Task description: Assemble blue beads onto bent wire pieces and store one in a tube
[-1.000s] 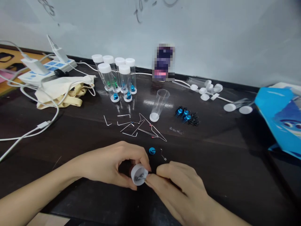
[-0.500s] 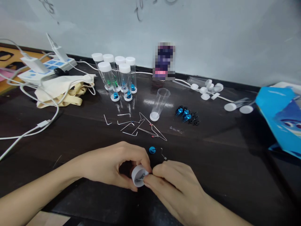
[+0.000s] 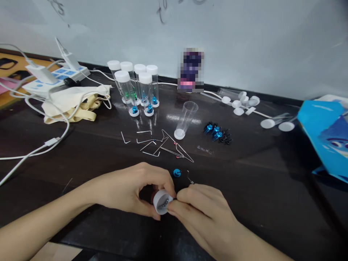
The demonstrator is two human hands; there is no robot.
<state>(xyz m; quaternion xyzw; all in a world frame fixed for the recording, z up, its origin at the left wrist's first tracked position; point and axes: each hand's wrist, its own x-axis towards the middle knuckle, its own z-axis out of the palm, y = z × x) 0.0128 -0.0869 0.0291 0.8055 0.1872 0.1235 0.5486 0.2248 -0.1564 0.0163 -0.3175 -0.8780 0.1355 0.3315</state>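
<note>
My left hand [image 3: 141, 190] is curled around a white cap [image 3: 157, 210], its open side turned towards me. Small dark metallic bits [image 3: 164, 203] lie inside the cap; their kind is too small to tell. At the cap's right rim, the thumb and fingers of my right hand [image 3: 201, 214] are pinched together, hiding whatever is between them. Just beyond the hands, a blue round part [image 3: 177, 173] rests on the dark table, with a small bent wire piece [image 3: 190, 177] to its right.
Farther back are L-shaped hex keys [image 3: 151, 154], bent wires [image 3: 176, 148], a clear tube [image 3: 186, 119] and blue and black parts [image 3: 216, 133]. Several capped tubes [image 3: 146, 92] stand behind. Loose white caps [image 3: 238, 111] lie right, near a blue bag [image 3: 323, 137]; cables [image 3: 63, 132] run left.
The pinched fingers of my right hand have shifted slightly at the cap's rim, and more of the metallic bits inside now shows. The left hand keeps its hold.
</note>
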